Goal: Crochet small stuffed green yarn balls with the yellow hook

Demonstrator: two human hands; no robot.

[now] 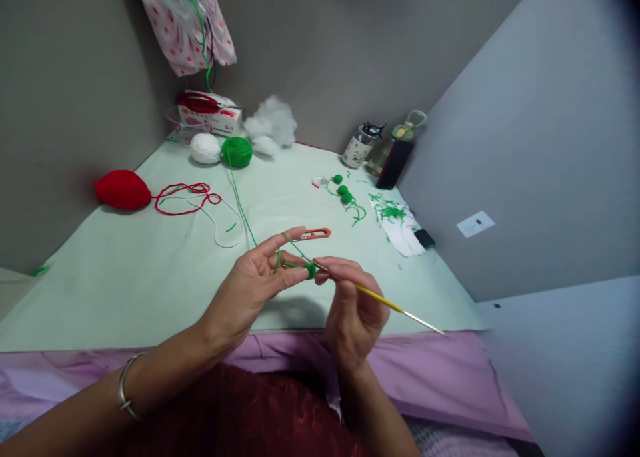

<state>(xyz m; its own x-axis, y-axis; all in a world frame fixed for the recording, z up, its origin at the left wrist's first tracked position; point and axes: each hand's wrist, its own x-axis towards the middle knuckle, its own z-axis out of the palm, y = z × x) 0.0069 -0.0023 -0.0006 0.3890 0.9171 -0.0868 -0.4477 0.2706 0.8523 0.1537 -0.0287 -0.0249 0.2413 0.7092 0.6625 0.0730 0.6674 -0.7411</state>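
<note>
Between the thumb and fingers of my left hand (260,270) is a small green crochet piece (311,269). Green yarn runs over its raised index finger and back to the green yarn ball (237,152). My right hand (357,300) is closed around a crochet hook (377,297) with a yellow grip and metal ends. The hook's tip meets the crochet piece, though the exact stitch is too small to make out. Just beyond my fingers lies an orange-handled tool (318,233), its near end partly hidden by my left hand.
A red yarn ball (123,190) and a white yarn ball (205,149) sit at left, near white stuffing (273,125). Small green balls (343,191), green scraps (390,210), a phone (395,165), a pen cup (357,149) and a bottle (384,151) stand or lie at right.
</note>
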